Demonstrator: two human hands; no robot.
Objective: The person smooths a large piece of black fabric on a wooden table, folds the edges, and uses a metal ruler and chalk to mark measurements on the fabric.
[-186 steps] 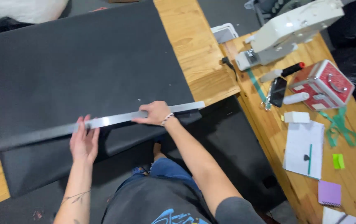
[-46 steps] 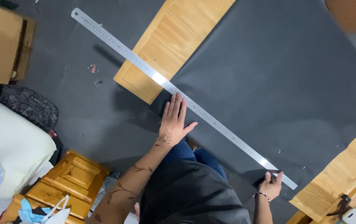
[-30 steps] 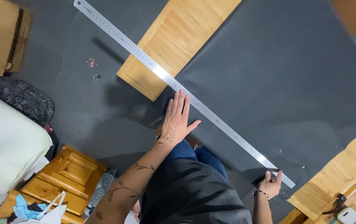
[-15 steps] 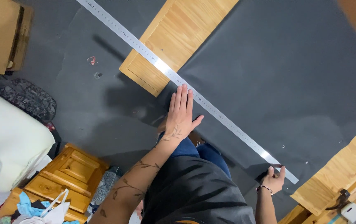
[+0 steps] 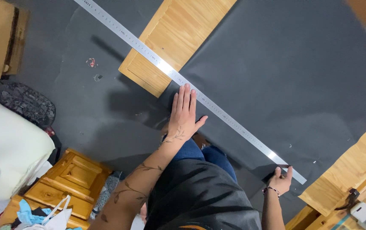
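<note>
Fingers (image 5: 184,96) flat against ruler (image 5: 217,110) edge

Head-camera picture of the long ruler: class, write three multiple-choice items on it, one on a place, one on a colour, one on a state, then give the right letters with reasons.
1. Where does the left hand rest?
A. flat beside the metal ruler, near its middle
B. on the wooden drawer unit
C. in the air above the sheet

2. What colour is the large sheet under the ruler?
A. white
B. dark grey
C. red

3. How does the ruler lie?
A. standing on end
B. bent double
C. flat, slantwise across the sheet

Answers: 1 A, the spread fingers lie on the sheet against the ruler's edge; 2 B, it looks dark grey throughout; 3 C, it runs straight from upper left down to the right hand.
</note>
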